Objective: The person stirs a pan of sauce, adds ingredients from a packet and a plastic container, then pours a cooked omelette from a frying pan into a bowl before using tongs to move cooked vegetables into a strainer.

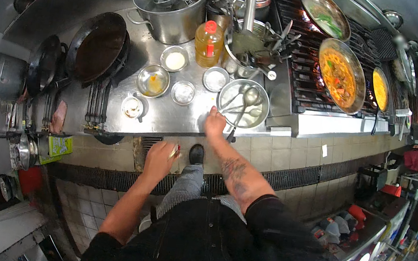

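My left hand (159, 159) is over the floor just short of the steel counter (170, 119), curled around a small pale and red object (174, 152) that I cannot identify. At the counter's front edge is my right hand (216, 122), its palm hidden from view. Just right of it sits a round metal bowl (263, 116) of cloudy liquid, with a ladle (251, 96) and several spoons resting in it. Small metal bowls stand beyond my hands: one with salt-like white grains (216, 79), one with clear contents (183, 93), one with yellow residue (153, 81).
Flames burn under a pan of red-orange pasta (337, 74), a pan with greens (325, 16) and a pan of yellow food (380, 90) on the grill (301, 73). An oil bottle (208, 46), a large pot (172, 17) and a wok (98, 49) stand behind and left.
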`<state>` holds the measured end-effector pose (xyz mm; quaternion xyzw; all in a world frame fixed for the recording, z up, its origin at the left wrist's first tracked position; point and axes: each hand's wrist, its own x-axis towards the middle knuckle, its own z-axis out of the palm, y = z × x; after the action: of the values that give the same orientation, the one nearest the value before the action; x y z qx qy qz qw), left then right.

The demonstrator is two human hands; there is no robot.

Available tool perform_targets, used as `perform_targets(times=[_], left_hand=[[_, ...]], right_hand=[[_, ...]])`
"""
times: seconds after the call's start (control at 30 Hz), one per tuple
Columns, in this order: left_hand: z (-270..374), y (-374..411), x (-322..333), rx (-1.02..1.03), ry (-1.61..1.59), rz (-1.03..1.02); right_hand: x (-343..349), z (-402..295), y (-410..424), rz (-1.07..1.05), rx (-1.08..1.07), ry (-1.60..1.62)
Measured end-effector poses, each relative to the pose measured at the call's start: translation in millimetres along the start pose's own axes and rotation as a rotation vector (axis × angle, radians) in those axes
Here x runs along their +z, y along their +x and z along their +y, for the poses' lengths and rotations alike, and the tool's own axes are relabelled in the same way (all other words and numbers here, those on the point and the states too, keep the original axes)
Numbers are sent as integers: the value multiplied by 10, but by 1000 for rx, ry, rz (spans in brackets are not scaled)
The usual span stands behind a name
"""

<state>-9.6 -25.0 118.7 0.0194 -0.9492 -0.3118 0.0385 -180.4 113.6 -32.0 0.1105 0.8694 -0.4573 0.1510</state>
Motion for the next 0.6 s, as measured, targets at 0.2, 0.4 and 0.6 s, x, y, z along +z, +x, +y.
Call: perform_targets(times=[0.2, 0.4, 0.6], left_hand=[[-327, -300, -22, -89, -13, -66], [26, 173, -342, 42, -61, -183], [597, 802, -583, 322, 63, -265]], right_hand=[[95, -311, 417, -265, 374, 517], [-170, -316, 29, -85, 366, 470], [311, 158, 769, -2, -199, -138]])
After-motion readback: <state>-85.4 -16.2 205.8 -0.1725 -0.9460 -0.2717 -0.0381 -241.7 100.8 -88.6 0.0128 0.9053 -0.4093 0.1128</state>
